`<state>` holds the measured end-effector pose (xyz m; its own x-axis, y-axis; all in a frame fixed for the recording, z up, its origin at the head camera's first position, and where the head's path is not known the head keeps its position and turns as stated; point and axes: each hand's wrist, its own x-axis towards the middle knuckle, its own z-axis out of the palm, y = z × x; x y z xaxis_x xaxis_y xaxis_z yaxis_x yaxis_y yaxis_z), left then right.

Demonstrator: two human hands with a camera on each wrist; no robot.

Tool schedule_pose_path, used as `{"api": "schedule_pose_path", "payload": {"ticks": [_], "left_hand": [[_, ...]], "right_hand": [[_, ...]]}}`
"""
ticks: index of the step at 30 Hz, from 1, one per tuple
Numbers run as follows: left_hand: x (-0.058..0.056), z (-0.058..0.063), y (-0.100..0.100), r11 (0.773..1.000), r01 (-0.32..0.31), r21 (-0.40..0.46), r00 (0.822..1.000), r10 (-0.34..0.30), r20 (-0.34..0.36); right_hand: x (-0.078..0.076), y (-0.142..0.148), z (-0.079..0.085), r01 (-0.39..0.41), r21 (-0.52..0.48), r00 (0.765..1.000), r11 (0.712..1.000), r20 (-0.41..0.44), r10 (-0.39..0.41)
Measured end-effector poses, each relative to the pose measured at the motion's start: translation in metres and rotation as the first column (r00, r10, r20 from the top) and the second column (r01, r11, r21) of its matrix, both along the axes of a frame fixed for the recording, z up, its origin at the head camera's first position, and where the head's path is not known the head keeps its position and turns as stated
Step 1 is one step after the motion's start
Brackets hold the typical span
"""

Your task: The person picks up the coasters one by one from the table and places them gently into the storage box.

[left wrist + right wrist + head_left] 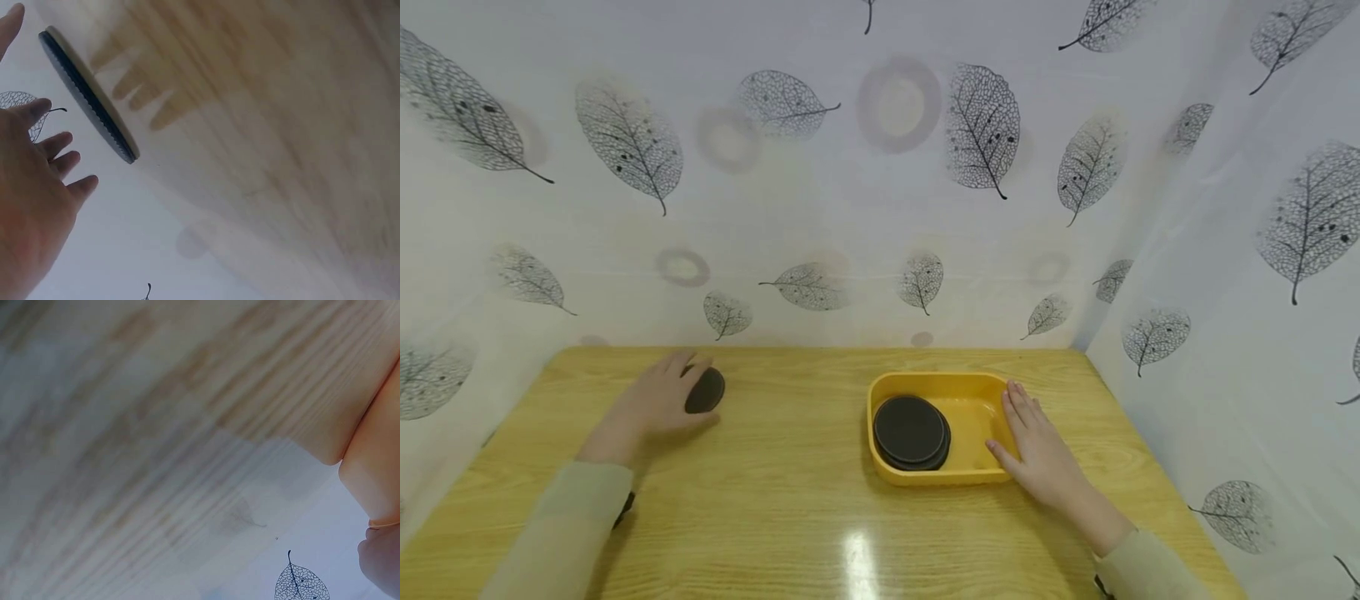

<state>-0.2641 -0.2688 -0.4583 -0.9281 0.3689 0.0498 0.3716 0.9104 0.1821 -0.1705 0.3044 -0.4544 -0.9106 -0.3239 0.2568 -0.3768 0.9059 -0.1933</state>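
Note:
A round black coaster (705,391) lies flat on the wooden table at the left. My left hand (658,398) is over its left side, thumb and fingers spread around it. In the left wrist view, the coaster (90,97) shows a thin, ridged edge, and the fingertips of the left hand (37,181) are apart from it. At the right, my right hand (1041,454) rests with straight fingers along the right rim of a yellow rectangular tray (940,478), its thumb reaching over the front right corner. Several black coasters (910,429) are stacked in the tray's left part.
The light wooden table (775,517) ends at a pale wall covering (820,208) with a leaf print along the back. Another pale leaf-print surface (1247,400) rises along the right side.

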Motion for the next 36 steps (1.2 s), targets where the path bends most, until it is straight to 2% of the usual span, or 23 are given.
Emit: {"api": "schedule_pose_path", "payload": {"ticks": [8, 12, 29, 36], "left_hand": [[-0.004, -0.005, -0.003, 0.999, -0.028, -0.034, 0.997, 0.03, 0.076], [-0.007, -0.007, -0.005, 0.999, -0.028, -0.031, 0.996, 0.03, 0.087], [-0.012, -0.013, -0.004, 0.998, 0.006, -0.064, 1.0, -0.006, 0.007], [-0.011, -0.011, 0.001, 0.996, 0.064, -0.069, 0.997, -0.067, -0.047]], "right_hand": [[-0.002, 0.002, -0.001, 0.004, -0.005, 1.0, 1.0, 0.005, -0.004], [-0.003, 0.002, -0.003, 0.007, -0.006, 1.0, 1.0, 0.01, -0.007], [-0.002, 0.002, -0.003, 0.003, -0.003, 1.0, 1.0, 0.008, -0.003], [-0.003, 0.002, -0.005, 0.007, 0.003, 1.0, 1.0, 0.007, -0.007]]}}
